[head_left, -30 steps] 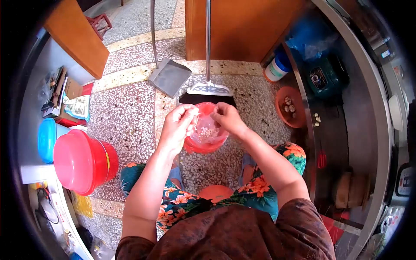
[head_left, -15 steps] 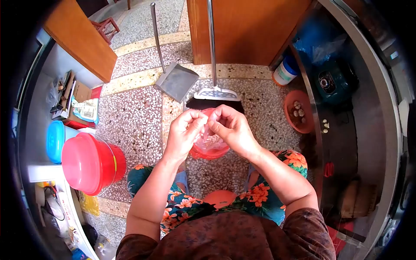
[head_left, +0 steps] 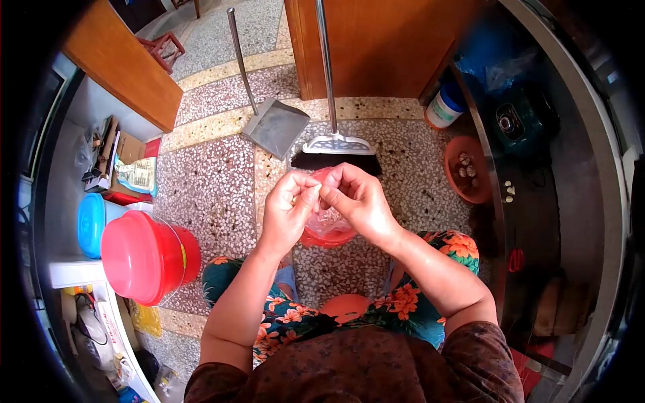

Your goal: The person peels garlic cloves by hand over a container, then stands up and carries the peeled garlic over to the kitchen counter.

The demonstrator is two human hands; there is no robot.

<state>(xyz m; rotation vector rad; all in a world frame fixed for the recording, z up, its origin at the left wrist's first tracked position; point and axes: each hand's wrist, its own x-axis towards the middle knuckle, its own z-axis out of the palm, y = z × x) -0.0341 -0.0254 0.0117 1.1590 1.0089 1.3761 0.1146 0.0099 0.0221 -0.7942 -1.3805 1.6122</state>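
My left hand and my right hand meet fingertip to fingertip in front of me. Both are closed in a pinch; whatever small thing lies between the fingers is too hidden to name. Directly beneath them stands a red bin lined with a clear plastic bag, with pale scraps inside, partly covered by my hands. Off to the right, a reddish basin holds several whitish garlic bulbs. Beside it, several small pale pieces rest on a dark shelf.
A broom and a grey dustpan stand on the speckled floor ahead. At left are a lidded red bucket and a blue-lidded container. A blue-lidded tub stands by the wooden door.
The view has shifted slightly, so the surroundings appear a little further right. My hands keep the same pinch, with only slight finger movement.
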